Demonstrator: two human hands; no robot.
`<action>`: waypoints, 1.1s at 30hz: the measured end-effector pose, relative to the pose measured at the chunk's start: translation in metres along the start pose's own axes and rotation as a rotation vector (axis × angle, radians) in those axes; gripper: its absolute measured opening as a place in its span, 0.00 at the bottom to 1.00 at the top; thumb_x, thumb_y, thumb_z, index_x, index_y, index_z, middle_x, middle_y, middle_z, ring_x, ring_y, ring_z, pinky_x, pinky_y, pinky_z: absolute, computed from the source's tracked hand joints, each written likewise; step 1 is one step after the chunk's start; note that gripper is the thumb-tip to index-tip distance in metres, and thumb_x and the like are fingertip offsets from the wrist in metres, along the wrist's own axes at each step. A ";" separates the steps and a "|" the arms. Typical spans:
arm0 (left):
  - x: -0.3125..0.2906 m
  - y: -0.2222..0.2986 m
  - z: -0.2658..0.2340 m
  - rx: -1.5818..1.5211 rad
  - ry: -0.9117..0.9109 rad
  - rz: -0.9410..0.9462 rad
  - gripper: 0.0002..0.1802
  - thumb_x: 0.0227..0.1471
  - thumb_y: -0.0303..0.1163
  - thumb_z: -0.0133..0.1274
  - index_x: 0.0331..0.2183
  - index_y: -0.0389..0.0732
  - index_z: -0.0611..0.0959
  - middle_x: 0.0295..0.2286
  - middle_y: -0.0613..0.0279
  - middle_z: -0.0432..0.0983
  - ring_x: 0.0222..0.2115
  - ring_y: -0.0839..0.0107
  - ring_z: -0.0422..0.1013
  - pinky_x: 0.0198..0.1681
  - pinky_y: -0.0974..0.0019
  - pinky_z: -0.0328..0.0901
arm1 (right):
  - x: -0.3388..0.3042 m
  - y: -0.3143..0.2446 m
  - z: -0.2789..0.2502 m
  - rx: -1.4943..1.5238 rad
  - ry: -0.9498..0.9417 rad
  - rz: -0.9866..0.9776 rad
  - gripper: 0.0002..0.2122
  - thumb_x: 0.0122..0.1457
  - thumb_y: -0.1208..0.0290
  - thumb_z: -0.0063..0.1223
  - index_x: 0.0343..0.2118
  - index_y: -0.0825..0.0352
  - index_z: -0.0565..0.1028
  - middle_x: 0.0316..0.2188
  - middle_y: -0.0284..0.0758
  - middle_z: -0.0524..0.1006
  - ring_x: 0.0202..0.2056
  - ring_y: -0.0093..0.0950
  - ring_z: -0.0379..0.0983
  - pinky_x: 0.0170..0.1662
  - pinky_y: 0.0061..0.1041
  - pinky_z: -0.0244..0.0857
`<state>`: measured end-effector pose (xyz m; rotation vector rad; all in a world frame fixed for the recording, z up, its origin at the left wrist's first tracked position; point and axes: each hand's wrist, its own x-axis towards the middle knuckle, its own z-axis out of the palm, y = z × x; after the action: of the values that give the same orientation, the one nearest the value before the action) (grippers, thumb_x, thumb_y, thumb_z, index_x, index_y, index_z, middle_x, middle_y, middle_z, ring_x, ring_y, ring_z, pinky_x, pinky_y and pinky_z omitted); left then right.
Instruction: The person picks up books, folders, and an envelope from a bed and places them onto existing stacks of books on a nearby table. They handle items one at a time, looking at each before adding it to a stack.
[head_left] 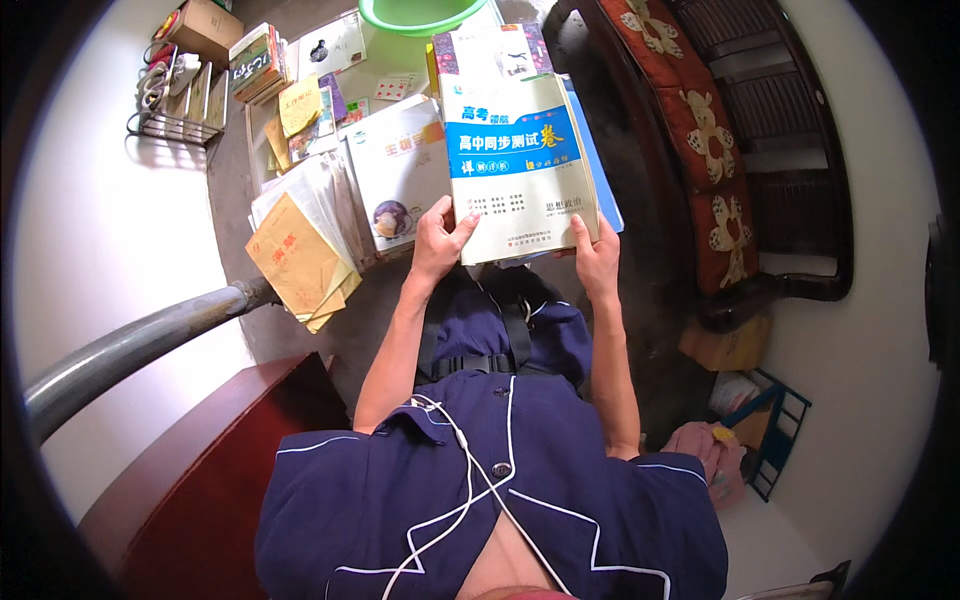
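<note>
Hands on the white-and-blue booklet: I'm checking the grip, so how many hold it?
2: left hand grips the booklet at its lower left edge, right hand at its lower right corner.

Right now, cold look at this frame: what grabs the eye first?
The big white-and-blue booklet at centre, held up by both hands: left hand on its lower left corner, right hand on its lower right edge. To its left, a slumping pile of papers and yellow envelopes on the table. At the top edge, a bright green basin; on the right, a dark wooden bench with red bear-pattern cushions.
</note>
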<state>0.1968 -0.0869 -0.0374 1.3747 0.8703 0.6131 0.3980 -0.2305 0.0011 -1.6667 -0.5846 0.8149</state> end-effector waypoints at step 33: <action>-0.095 -0.004 -0.037 0.204 0.744 -0.260 0.12 0.57 0.34 0.52 0.30 0.34 0.79 0.21 0.60 0.79 0.21 0.77 0.74 0.25 0.72 0.69 | 0.005 -0.048 0.112 -0.442 -0.441 -0.722 0.14 0.49 0.77 0.59 0.40 0.68 0.73 0.42 0.41 0.72 0.46 0.40 0.67 0.50 0.36 0.62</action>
<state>0.1120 -0.1433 -0.0246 1.1807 1.7170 0.8651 0.3172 -0.1448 0.0328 -1.4782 -1.6554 0.5248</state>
